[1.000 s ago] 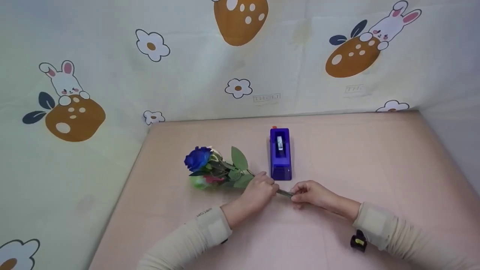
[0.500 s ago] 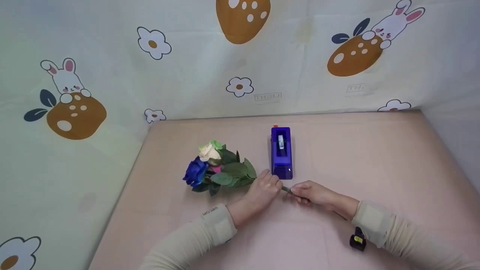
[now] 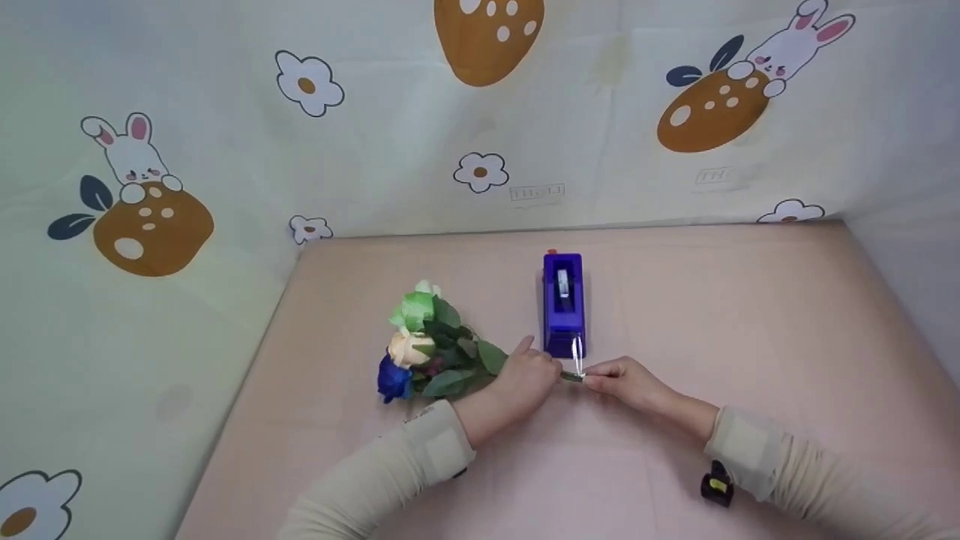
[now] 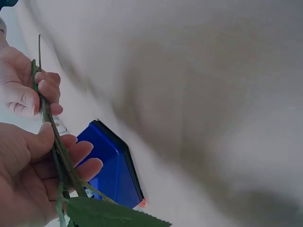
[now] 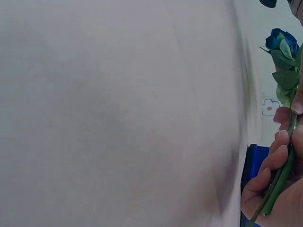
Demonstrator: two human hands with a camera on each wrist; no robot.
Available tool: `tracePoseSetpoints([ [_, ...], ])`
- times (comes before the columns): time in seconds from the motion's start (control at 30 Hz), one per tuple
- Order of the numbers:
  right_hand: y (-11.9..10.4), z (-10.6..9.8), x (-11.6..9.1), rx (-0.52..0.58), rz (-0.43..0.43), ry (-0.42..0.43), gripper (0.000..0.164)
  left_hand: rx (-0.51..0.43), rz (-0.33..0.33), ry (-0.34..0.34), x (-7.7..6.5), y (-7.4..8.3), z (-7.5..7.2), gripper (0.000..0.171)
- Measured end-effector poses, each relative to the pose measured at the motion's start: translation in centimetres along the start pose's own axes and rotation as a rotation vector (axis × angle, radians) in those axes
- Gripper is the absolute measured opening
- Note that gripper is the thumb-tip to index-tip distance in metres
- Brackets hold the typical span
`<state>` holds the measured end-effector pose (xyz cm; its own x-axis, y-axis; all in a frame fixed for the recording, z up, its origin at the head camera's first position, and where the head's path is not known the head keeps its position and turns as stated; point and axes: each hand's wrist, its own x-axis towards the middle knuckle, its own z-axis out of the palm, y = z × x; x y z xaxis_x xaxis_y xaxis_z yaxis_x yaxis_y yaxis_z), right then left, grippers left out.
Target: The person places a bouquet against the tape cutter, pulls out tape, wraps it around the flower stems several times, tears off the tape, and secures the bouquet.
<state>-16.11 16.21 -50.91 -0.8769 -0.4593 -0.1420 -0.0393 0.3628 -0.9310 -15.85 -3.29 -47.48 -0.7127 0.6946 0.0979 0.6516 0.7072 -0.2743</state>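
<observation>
A: Left hand (image 3: 525, 379)?
B: Gripping the green stems (image 3: 571, 377); thumb laid over them in the left wrist view.
A: Right hand (image 3: 628, 386)?
B: Thumb and fingers pinch the same stems nearer their cut ends, just beside the left hand.
A: Anything else there?
B: A shiny clear strip (image 3: 577, 349), running from the near end of the blue dispenser (image 3: 562, 319) to the stems, by the right fingertips.
A: Dispenser position?
B: On the pink table (image 3: 712, 300), just beyond both hands.
A: Flower heads?
B: Left of the left hand: blue rose (image 3: 394, 379) nearest the person, cream rose (image 3: 409, 349) next, green rose (image 3: 415, 310) farther. Leaves (image 3: 448, 383) between roses and hand.
A: Behind?
B: Pale backdrop (image 3: 390, 180), rabbit prints.
</observation>
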Motion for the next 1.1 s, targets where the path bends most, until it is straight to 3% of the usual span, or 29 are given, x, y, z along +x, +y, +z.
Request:
tracePoseSetpoints([
  [0.13, 0.0, -0.2, 0.3, -0.011, -0.031, -0.009, 0.027, 0.023, 0.001, 0.055, 0.1, -0.1, -0.1, 0.005],
  [0.37, -0.5, -0.3, 0.6, 0.065, 0.019, -0.056, 0.024, 0.103, 0.065, 0.235, 0.1, -0.5, 0.4, 0.009],
  [0.6, -0.8, -0.7, 1.0, -0.08, -0.048, -0.14, 0.022, 0.161, 0.108, 0.333, 0.3, -0.7, 0.5, 0.007],
  [0.73, -0.7, -0.8, 1.1, -0.068, -0.047, -0.238, 0.036, 0.192, 0.098, 0.363, 0.4, -0.7, 0.6, 0.005],
  [0.8, -0.7, -0.9, 1.1, -0.041, -0.035, -0.242, 0.039, 0.209, 0.091, 0.374, 0.4, -0.7, 0.6, 0.004],
  [0.93, -0.7, -1.0, 1.0, -0.065, -0.05, -0.177, 0.032, 0.21, 0.052, 0.383, 0.5, -0.5, 0.7, 0.002],
  [1.1, -0.8, -1.2, 0.8, -0.065, -0.025, -0.095, 0.025, 0.131, -0.024, 0.343, 0.6, -0.4, 0.9, 0.019],
])
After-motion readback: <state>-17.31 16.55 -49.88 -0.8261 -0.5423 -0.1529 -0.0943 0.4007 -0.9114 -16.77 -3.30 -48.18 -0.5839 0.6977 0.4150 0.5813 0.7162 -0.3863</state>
